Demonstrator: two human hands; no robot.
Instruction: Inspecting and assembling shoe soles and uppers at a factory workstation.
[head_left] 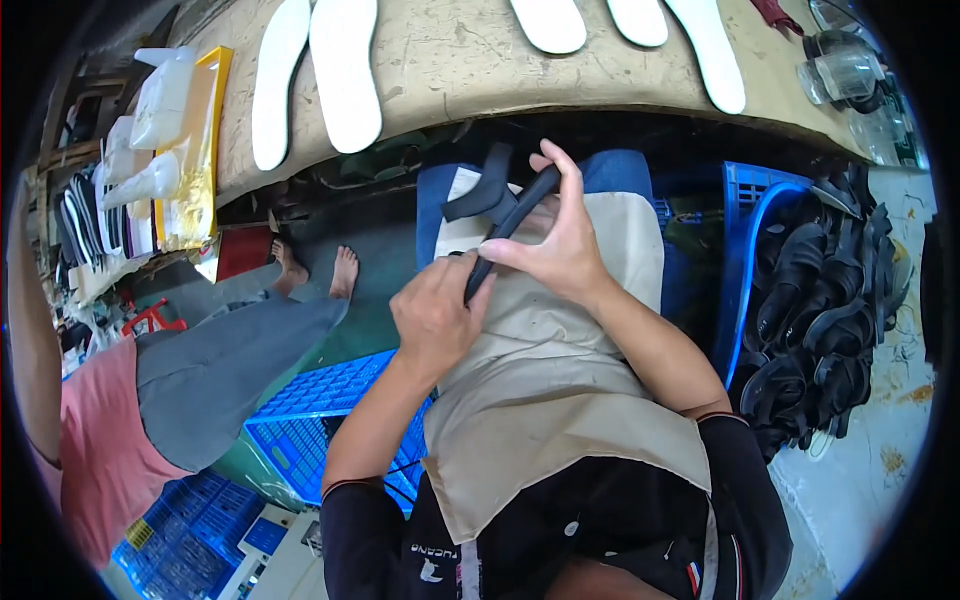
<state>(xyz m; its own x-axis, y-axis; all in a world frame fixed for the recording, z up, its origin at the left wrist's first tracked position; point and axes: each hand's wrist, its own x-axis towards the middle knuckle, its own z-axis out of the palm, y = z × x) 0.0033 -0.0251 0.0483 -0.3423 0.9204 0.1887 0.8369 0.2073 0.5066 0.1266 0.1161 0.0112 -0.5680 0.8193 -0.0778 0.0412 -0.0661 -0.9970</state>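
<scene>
Head view: two bare hands hold one black sandal (512, 212) over the person's lap. The sandal is on a slant, with its thin side turned up, and its wide black strap (488, 190) sticks out to the left. The left hand (432, 305) has its fingers (482, 290) curled tight around the low end of the sole. The right hand (560, 250) is higher up. Its thumb presses on the middle of the sole, just beside the left hand, and its other fingers (562, 165) wrap the top end. I cannot tell which end is the toe.

Under the sandal is a tan apron (550, 340), with blue pants at its sides. In front is a big tan counter (450, 65). Five white shoe-shaped pieces (345, 75) lie on it, two to the left and three to the right. A yellow tray (215, 145) with white bottles (165, 105) sits at the left end, and clear jars (838, 78) are at the right end.

On the right, a heap of black sandals (800, 300) lies by a blue crate (745, 185). On the left are another blue crate (325, 415) and a person in a pink shirt (110, 440).
</scene>
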